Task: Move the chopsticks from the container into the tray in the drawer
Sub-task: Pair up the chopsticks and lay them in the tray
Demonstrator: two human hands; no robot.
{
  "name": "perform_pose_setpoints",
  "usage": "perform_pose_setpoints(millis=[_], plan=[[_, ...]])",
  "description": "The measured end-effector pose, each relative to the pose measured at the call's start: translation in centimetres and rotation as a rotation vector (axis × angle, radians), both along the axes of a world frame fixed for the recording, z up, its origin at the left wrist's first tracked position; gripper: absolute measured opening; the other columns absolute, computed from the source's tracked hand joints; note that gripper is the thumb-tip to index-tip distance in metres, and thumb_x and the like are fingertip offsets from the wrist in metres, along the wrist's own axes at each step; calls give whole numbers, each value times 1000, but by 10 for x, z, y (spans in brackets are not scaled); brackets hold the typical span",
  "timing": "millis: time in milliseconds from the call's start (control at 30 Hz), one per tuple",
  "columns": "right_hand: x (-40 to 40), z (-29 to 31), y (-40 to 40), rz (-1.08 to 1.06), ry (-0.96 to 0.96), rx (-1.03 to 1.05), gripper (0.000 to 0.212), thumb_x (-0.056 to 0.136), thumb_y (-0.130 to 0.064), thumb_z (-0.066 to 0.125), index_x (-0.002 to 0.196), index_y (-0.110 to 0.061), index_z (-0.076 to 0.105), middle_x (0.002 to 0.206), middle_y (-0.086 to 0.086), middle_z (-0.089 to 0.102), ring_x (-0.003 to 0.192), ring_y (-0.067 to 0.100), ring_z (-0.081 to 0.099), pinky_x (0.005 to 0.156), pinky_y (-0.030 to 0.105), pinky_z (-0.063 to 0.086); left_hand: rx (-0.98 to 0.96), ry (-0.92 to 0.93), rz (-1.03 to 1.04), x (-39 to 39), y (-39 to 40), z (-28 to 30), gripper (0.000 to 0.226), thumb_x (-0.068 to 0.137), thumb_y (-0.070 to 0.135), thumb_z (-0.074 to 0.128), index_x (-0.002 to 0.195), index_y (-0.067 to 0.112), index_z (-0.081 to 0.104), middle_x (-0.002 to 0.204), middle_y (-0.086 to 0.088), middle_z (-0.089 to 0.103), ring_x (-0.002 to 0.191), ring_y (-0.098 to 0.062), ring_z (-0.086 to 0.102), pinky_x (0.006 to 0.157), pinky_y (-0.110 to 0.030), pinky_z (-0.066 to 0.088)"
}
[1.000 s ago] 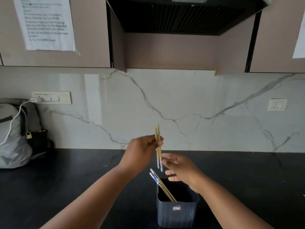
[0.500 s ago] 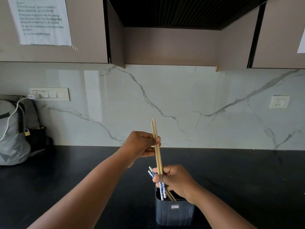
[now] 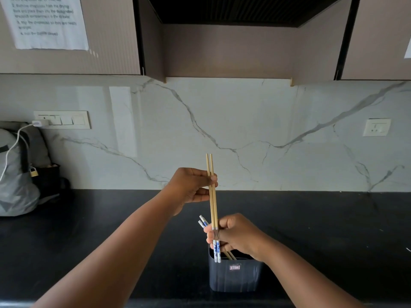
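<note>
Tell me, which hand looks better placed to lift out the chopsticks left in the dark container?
The right hand, probably. It sits right over the container and seems to grip that leaning pair, while the left hand is higher, holding another pair.

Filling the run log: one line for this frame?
left hand: holds upright pair | right hand: grips second pair in container | drawer: not in view
</note>
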State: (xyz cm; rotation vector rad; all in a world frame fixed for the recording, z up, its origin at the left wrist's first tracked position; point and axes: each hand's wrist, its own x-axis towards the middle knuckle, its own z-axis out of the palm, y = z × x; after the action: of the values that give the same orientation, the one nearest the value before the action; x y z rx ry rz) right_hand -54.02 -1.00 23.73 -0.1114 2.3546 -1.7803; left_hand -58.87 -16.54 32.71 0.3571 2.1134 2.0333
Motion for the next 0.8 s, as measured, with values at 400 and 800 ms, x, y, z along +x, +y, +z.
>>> perform_pose_setpoints(millis=[400,800], plan=[[2,-8,15,-140,32,-140,9,80,-2,75,87,-7,73,82,15,76,74,25,74,65,34,61,38,-88,20,-13,7,-36,25,85,12,71,102,-5,66,84,-12,74,67,-17,72,60,-27,59],[62,-128,61,92,-243,343,16,75,-11,81,70,-26,77,66,-6,73,62,3,68,57,18,54,-87,251,611,-31,-22,-183,39,91,49,50,83,13,64,75,-4,63,69,-12,57,68,-31,41]])
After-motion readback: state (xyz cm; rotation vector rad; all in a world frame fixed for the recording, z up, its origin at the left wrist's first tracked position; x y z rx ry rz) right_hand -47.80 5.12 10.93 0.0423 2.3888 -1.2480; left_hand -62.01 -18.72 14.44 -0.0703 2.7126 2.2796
